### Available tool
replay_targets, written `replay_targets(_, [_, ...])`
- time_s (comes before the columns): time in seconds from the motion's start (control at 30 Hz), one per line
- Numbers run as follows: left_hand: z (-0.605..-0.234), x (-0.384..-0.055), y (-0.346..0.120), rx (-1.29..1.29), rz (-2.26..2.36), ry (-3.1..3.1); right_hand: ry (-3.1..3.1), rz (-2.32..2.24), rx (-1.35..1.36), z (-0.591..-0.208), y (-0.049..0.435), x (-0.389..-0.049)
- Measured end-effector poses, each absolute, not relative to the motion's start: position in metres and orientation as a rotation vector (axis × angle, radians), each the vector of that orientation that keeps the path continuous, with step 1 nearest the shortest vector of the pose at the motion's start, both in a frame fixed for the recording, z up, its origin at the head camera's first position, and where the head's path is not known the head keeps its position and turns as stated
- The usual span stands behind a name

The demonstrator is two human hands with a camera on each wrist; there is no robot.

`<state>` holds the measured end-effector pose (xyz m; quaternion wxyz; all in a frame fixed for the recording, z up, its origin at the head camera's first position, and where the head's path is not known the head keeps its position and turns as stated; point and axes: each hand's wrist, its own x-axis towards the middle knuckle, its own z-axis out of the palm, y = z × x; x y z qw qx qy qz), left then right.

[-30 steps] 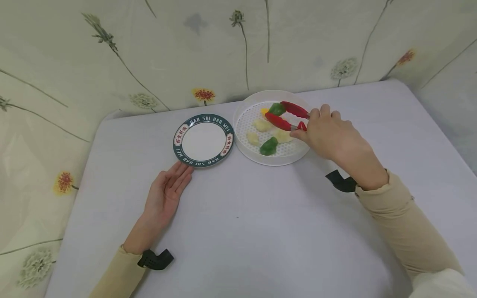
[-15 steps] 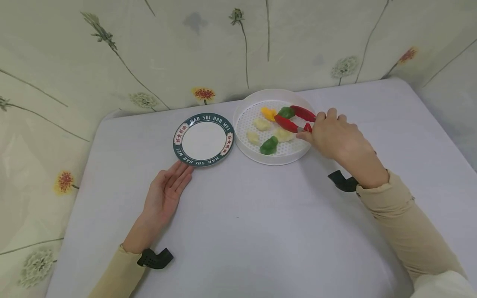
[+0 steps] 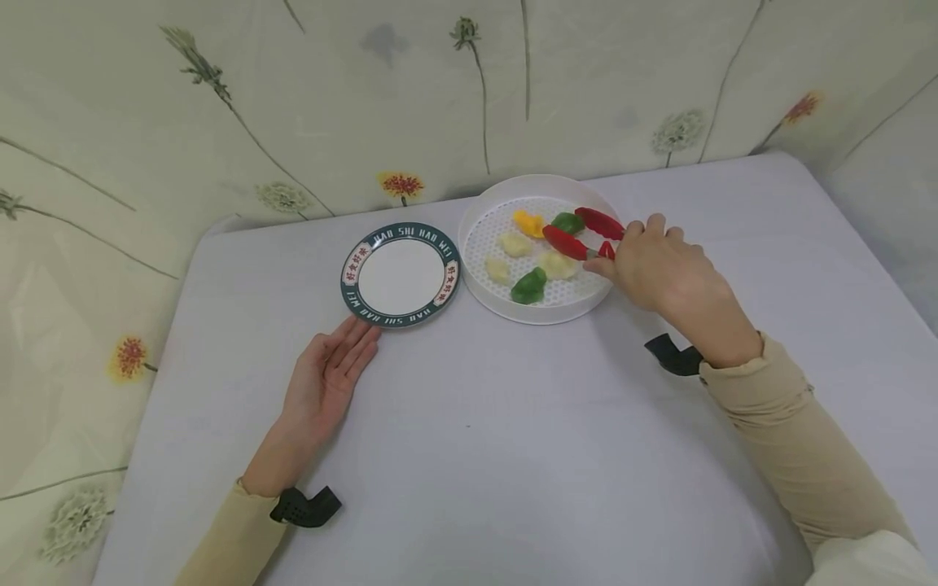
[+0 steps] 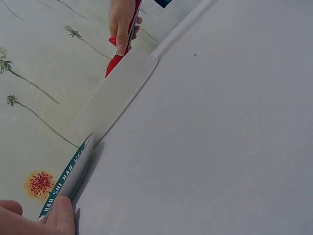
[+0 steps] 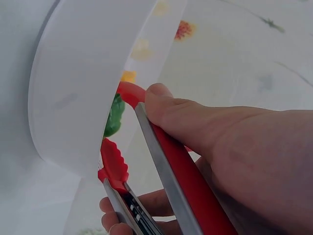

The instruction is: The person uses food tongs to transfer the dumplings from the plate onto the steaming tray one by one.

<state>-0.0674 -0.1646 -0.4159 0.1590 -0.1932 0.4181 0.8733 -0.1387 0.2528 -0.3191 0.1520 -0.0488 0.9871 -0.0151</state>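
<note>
Red-tipped tongs (image 3: pixel 567 242) are in my right hand (image 3: pixel 663 264), thumb on one arm and fingers round the other. Their tips stand spread inside a white steamer tray (image 3: pixel 538 317), with the far green dumpling (image 5: pixel 115 116) between them. Whether they touch it I cannot tell. Also in the tray are a yellow dumpling (image 3: pixel 529 223), a nearer green dumpling (image 3: pixel 529 286) and several pale ones (image 3: pixel 516 244). At the near rim of a green-edged plate (image 3: pixel 401 277), my left hand (image 3: pixel 326 378) lies palm up, its nearly straight fingertips touching the rim.
Plate and tray sit side by side at the back of a white-covered table (image 3: pixel 469 472). A flower-patterned cloth (image 3: pixel 315 98) rises behind the table's far edge. Black wrist mounts (image 3: pixel 306 508) sit below both hands.
The tongs and the far green dumpling between their tips have shifted right, away from the yellow dumpling, which now shows fully. My left hand and the plate have stayed in place.
</note>
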Motion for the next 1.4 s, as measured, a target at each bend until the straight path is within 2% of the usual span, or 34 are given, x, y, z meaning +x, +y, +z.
replay_targets(0.8, [-0.419,-0.07,-0.167,-0.559,2.507,1.159,2.874,0.004,-0.177,-0.316,0.255,-0.131])
replay_targets(1.4, [-0.416,-0.068,-0.164,-0.556,2.503,1.17,2.9,-0.026,-0.317,-0.303,0.203,-0.121])
